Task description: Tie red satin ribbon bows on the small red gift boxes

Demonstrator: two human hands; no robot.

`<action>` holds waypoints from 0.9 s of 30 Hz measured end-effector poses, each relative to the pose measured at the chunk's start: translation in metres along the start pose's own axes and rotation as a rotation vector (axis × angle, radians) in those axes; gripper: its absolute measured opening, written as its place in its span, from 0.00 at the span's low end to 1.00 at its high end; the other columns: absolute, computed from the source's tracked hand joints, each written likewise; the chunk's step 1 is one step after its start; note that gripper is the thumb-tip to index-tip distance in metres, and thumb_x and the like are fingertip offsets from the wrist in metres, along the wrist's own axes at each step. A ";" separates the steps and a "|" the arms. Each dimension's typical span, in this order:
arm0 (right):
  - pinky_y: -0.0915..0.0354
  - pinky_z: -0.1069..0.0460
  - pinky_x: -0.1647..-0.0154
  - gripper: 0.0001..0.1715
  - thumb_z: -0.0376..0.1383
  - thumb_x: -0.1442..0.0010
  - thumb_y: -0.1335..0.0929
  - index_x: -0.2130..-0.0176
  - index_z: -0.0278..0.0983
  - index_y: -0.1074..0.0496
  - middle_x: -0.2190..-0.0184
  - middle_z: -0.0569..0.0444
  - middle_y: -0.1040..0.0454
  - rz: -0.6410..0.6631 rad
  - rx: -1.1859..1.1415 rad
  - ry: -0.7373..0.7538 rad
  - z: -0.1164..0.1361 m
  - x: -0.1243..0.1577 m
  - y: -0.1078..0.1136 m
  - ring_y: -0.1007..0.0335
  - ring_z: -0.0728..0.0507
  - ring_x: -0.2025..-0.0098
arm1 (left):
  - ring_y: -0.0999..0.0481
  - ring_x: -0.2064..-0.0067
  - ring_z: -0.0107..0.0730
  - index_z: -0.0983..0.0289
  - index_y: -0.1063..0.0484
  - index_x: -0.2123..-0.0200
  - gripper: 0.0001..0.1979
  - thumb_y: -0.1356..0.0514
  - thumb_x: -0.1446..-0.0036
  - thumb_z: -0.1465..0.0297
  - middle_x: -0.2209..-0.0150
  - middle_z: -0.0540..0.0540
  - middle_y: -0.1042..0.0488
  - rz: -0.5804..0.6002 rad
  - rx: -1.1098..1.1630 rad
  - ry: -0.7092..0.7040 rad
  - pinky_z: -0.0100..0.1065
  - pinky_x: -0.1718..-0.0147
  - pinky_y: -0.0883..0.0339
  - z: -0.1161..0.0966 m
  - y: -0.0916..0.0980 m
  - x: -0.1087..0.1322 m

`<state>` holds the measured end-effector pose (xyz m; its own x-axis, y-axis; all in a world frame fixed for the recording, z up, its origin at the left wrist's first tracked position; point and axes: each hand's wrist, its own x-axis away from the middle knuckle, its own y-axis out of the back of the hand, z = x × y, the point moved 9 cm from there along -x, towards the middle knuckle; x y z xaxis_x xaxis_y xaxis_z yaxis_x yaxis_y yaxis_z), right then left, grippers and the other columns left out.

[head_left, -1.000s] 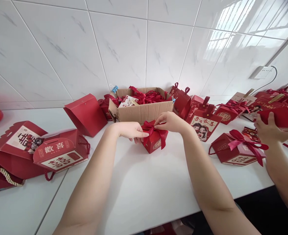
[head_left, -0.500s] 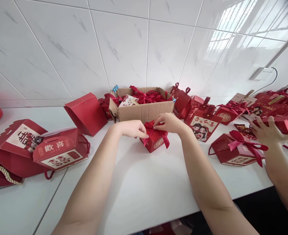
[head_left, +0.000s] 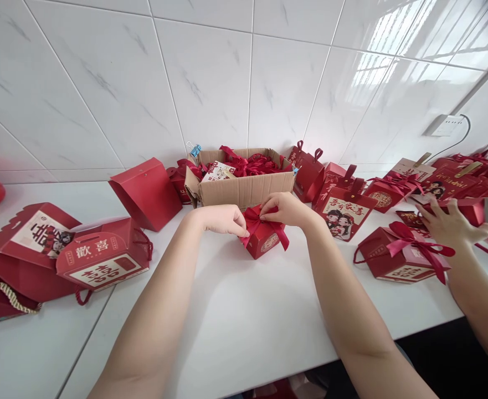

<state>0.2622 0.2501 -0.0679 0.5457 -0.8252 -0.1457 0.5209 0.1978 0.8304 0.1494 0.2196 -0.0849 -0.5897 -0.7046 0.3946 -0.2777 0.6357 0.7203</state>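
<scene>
Pinching a red ribbon bow (head_left: 277, 228) atop a small box (head_left: 261, 247), left hand (head_left: 227, 220) and right hand (head_left: 285, 209) could skew it should one tug harder.

Arms (head_left: 154, 310) extended forward, wrists (head_left: 194, 219) bent, hands (head_left: 225, 219) pinching.

The white table (head_left: 252, 332) is the support surface; a seam (head_left: 85, 342) crosses it at 8 o'clock. Dial centre: small ribboned box (head_left: 264, 244), resting on the table. Surrounding items: cardboard carton (head_left: 235, 192), 12 o'clock; couple-printed box (head_left: 343, 215), 2 o'clock; bow-topped box (head_left: 395, 255), 3 o'clock; rope-handled box (head_left: 104, 257), 9 o'clock; plain red box (head_left: 147, 195), 10 o'clock.
</scene>
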 end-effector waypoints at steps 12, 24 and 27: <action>0.34 0.54 0.66 0.08 0.33 0.47 0.30 0.70 0.39 0.18 0.59 0.53 0.22 -0.013 0.025 0.005 -0.001 0.000 0.001 0.27 0.45 0.61 | 0.48 0.77 0.26 0.60 0.19 0.71 0.12 0.41 0.50 0.60 0.76 0.51 0.32 0.049 -0.055 -0.021 0.33 0.78 0.55 0.007 -0.003 -0.003; 0.33 0.52 0.61 0.10 0.40 0.43 0.32 0.65 0.39 0.20 0.62 0.53 0.21 -0.059 -0.139 -0.058 -0.005 0.007 0.013 0.27 0.45 0.61 | 0.31 0.69 0.31 0.59 0.20 0.72 0.18 0.39 0.54 0.51 0.68 0.51 0.23 -0.008 -0.106 0.095 0.29 0.73 0.44 0.024 0.008 0.002; 0.32 0.50 0.61 0.17 0.44 0.38 0.36 0.59 0.37 0.23 0.62 0.51 0.21 -0.147 -0.214 -0.184 -0.018 0.016 0.028 0.27 0.44 0.61 | 0.29 0.67 0.34 0.59 0.21 0.71 0.18 0.40 0.53 0.51 0.66 0.52 0.22 -0.151 -0.088 0.129 0.30 0.73 0.42 0.032 0.025 0.006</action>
<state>0.2975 0.2519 -0.0573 0.3369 -0.9311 -0.1396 0.7221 0.1603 0.6730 0.1147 0.2418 -0.0826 -0.4428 -0.8281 0.3438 -0.2849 0.4935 0.8218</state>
